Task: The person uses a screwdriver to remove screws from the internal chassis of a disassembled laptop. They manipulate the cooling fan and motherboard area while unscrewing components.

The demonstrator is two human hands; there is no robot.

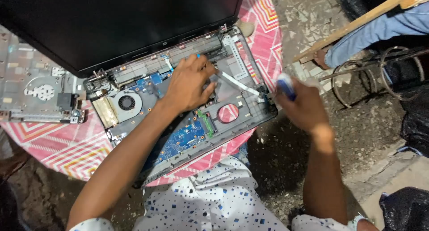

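Head view: opened laptop base lies on the red patterned tablecloth, black screen tipped back. Left hand rests palm-down inside the chassis, fingers loosely spread near the white ribbon cable, gripping nothing. Right hand off the table's right edge, fist closed around a blue-handled tool, blurred. Cooling fan sits left of the wrist.

The light is soft daylight, bright enough to see small parts. The right hand is smeared with blur, and so is the blue thing it holds. The left hand looks sharp. Above the left hand, the laptop screen is very dark. Below both hands the ground lies in shadow.
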